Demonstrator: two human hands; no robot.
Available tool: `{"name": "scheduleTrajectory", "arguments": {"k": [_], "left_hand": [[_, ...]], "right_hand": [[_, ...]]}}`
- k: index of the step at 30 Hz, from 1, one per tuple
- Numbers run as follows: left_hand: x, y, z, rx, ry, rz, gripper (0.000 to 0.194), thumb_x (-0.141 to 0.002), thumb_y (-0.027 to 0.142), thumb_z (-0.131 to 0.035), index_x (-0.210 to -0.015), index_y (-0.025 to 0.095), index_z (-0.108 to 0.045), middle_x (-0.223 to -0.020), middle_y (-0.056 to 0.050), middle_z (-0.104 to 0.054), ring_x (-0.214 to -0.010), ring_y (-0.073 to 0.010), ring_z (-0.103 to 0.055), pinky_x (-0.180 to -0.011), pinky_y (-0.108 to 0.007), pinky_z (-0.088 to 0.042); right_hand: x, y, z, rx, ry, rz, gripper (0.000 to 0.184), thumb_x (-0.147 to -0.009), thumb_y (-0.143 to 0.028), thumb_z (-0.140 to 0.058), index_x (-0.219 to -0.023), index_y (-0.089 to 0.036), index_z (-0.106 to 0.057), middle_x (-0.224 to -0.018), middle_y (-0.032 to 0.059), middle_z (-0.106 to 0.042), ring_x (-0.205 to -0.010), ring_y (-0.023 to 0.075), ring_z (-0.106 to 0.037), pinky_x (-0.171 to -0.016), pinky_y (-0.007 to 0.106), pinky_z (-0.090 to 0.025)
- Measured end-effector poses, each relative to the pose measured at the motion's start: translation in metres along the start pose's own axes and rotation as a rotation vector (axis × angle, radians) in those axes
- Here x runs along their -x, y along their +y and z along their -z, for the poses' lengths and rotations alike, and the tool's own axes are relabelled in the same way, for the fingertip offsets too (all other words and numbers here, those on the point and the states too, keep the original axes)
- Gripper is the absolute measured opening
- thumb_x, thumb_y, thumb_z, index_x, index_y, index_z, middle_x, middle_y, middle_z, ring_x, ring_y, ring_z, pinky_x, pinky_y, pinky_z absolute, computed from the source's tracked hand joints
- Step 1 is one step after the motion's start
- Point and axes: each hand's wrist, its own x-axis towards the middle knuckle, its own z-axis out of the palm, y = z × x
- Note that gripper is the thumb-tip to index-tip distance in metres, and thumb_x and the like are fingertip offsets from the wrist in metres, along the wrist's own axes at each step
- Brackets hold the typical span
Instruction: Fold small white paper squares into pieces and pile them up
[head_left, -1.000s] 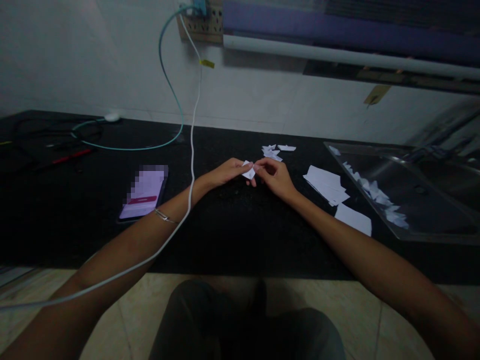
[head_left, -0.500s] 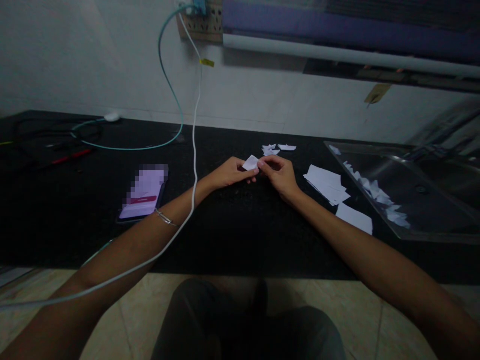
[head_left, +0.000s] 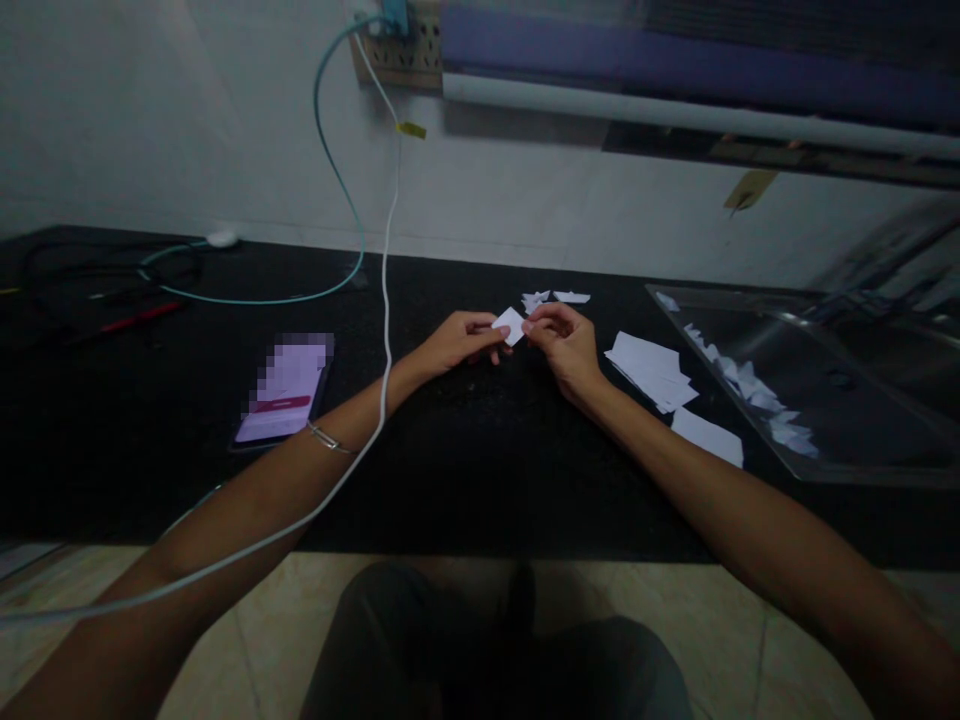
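Observation:
A small white piece of paper (head_left: 511, 325) is held between both my hands over the black counter (head_left: 465, 450). My left hand (head_left: 457, 342) pinches its left edge with curled fingers. My right hand (head_left: 564, 342) pinches its right edge between thumb and forefinger. A few small folded white paper bits (head_left: 551, 297) lie just behind my hands. A stack of white paper sheets (head_left: 651, 370) lies to the right of my right hand, with one more sheet (head_left: 706, 437) nearer the counter's front edge.
A lit phone (head_left: 283, 388) lies left of my left forearm. A white cable (head_left: 387, 300) and a teal cable (head_left: 330, 180) hang from a wall socket. A steel sink (head_left: 810, 400) at right holds white paper scraps. Dark tools and wires lie far left.
Both hands have lifted the paper piece slightly and turned it; it now shows a flatter face. The view shifted a little.

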Motion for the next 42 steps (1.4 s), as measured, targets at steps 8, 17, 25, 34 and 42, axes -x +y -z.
{"name": "scheduleTrajectory", "arguments": {"k": [8,17,25,34,42], "left_hand": [[-0.002,-0.004,0.000,0.016,0.167,-0.050,0.038,-0.085,0.025,-0.070,-0.121,0.019,-0.062,-0.106,-0.010,-0.076,-0.094,-0.0195,-0.075,-0.065,-0.027,-0.056],[0.003,0.005,-0.002,0.056,0.267,-0.066,0.025,-0.086,0.034,-0.074,-0.101,0.015,-0.075,-0.088,-0.010,-0.078,-0.069,-0.0138,-0.071,-0.049,-0.021,-0.047],[0.002,0.005,0.000,0.112,0.297,-0.095,0.031,-0.082,0.045,-0.079,-0.086,0.015,-0.075,-0.081,-0.010,-0.078,-0.058,-0.0107,-0.066,-0.044,-0.021,-0.045],[-0.003,-0.003,0.000,0.195,0.305,-0.124,0.031,-0.081,0.045,-0.077,-0.087,0.016,-0.067,-0.086,-0.010,-0.076,-0.070,-0.0158,-0.072,-0.042,-0.020,-0.046],[-0.003,-0.002,0.000,0.178,0.286,-0.124,0.026,-0.081,0.041,-0.078,-0.083,0.019,-0.064,-0.082,-0.007,-0.072,-0.061,-0.0116,-0.065,-0.042,-0.020,-0.044]], "right_hand": [[-0.002,0.009,-0.001,-0.140,0.030,-0.109,0.017,-0.075,-0.028,-0.074,-0.092,-0.024,-0.069,-0.097,0.0042,-0.071,-0.078,0.0167,-0.064,-0.073,0.036,-0.055],[-0.002,0.011,-0.001,-0.216,0.006,-0.112,0.014,-0.073,-0.026,-0.076,-0.085,-0.026,-0.070,-0.087,0.0007,-0.068,-0.073,0.0151,-0.061,-0.072,0.034,-0.052],[0.001,0.001,-0.001,-0.419,-0.152,-0.282,0.014,-0.072,-0.032,-0.081,-0.083,-0.025,-0.076,-0.092,0.0024,-0.074,-0.082,0.0156,-0.065,-0.075,0.032,-0.056],[0.004,0.000,-0.003,-0.415,-0.196,-0.198,0.026,-0.066,-0.039,-0.090,-0.087,-0.027,-0.081,-0.099,0.0016,-0.077,-0.082,0.0146,-0.067,-0.076,0.032,-0.058],[0.001,0.011,-0.001,-0.189,-0.087,-0.065,0.027,-0.071,-0.050,-0.087,-0.084,-0.027,-0.082,-0.082,0.0023,-0.076,-0.068,0.0152,-0.065,-0.070,0.035,-0.057]]}}
